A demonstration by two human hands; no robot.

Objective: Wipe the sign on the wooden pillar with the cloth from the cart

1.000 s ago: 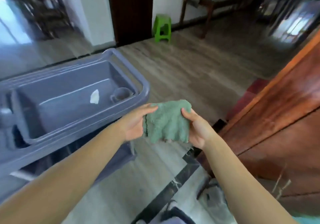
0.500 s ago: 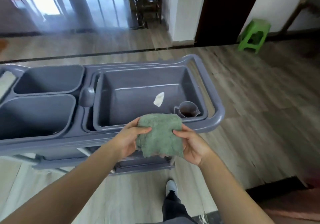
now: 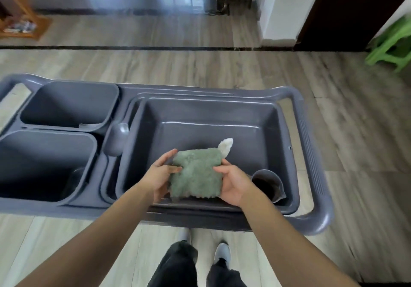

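Observation:
A folded green cloth [image 3: 196, 173] is held between both hands over the large right tub of the grey cart [image 3: 320, 200]. My left hand [image 3: 159, 174] grips the cloth's left edge, thumb on top. My right hand [image 3: 235, 183] grips its right edge. The cloth hangs just above the tub's near side. The wooden pillar and its sign are out of view.
In the big tub lie a small white scrap [image 3: 225, 145] and a grey cup [image 3: 268, 184] at the near right corner. Two smaller grey bins [image 3: 66, 104] sit on the cart's left. A green stool [image 3: 393, 46] stands far right. My shoes [image 3: 221, 254] are below the cart.
The view has swung left from the wooden pillar to face the cart squarely. Both hands, still holding the cloth, now hover over the large tub instead of in front of the cart.

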